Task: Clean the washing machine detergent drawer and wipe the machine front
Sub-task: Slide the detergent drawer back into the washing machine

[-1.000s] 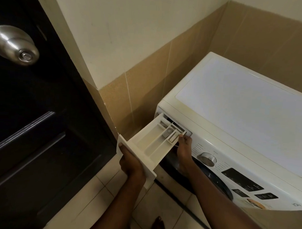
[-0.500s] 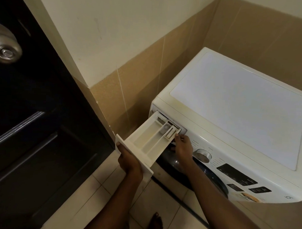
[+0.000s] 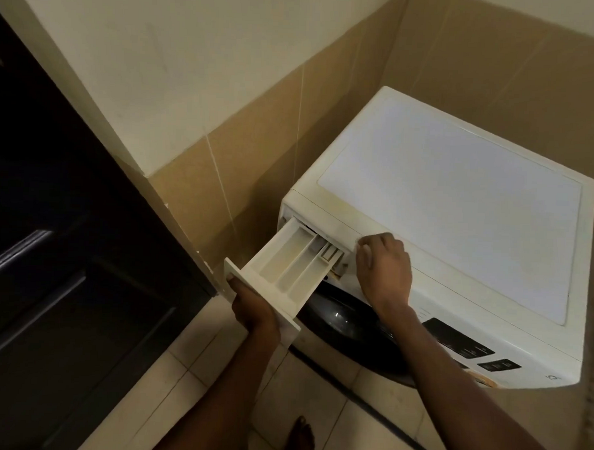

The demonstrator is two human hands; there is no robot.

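Note:
A white front-loading washing machine (image 3: 458, 203) stands in the corner. Its white detergent drawer (image 3: 294, 261), with several compartments, is pulled far out of the slot at the machine's top left. My left hand (image 3: 252, 309) grips the drawer's front panel from below. My right hand (image 3: 383, 268) rests on the machine's top front edge, just right of the drawer slot, fingers curled against the panel with nothing held. My right arm hides the control dial. The dark round door (image 3: 346, 322) shows below the drawer.
A dark wooden door (image 3: 62, 250) stands close on the left, its frame near the drawer's front. Tan tiled walls enclose the machine at the back and left. The floor (image 3: 196, 372) has pale tiles, and my bare foot (image 3: 301, 440) is at the bottom.
My right hand has left the drawer's inner end and moved up onto the machine's top front edge. The view has shifted, so the doorknob is out of frame. The drawer stays pulled out.

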